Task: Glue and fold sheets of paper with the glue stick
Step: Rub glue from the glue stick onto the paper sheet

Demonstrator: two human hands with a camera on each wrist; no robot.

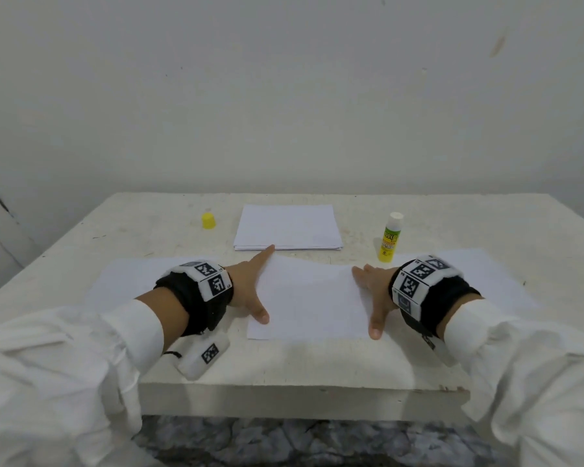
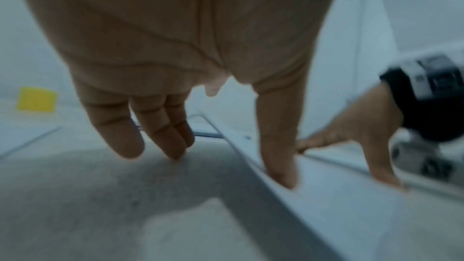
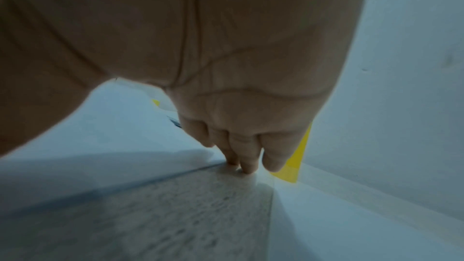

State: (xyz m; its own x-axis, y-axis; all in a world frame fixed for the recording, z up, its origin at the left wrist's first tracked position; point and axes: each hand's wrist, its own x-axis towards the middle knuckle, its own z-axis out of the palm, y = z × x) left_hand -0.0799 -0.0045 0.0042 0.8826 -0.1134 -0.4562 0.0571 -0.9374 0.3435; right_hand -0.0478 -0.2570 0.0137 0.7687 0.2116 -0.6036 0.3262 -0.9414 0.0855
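Observation:
A white sheet (image 1: 312, 298) lies flat in the middle of the table, between my hands. My left hand (image 1: 256, 284) lies flat along its left edge, fingers straight and thumb (image 2: 278, 166) on the paper. My right hand (image 1: 367, 299) lies flat along the right edge, with its fingers (image 3: 247, 158) straight on the table. Neither hand holds anything. The glue stick (image 1: 389, 238) stands upright without its cap, just beyond my right hand. Its yellow cap (image 1: 208, 220) stands at the back left. A stack of white sheets (image 1: 287, 227) lies at the back centre.
Two more white sheets lie flat, one under my left wrist (image 1: 129, 278) and one under my right wrist (image 1: 482, 274). The white table's front edge (image 1: 304, 397) is close to my arms. A bare wall rises behind the table.

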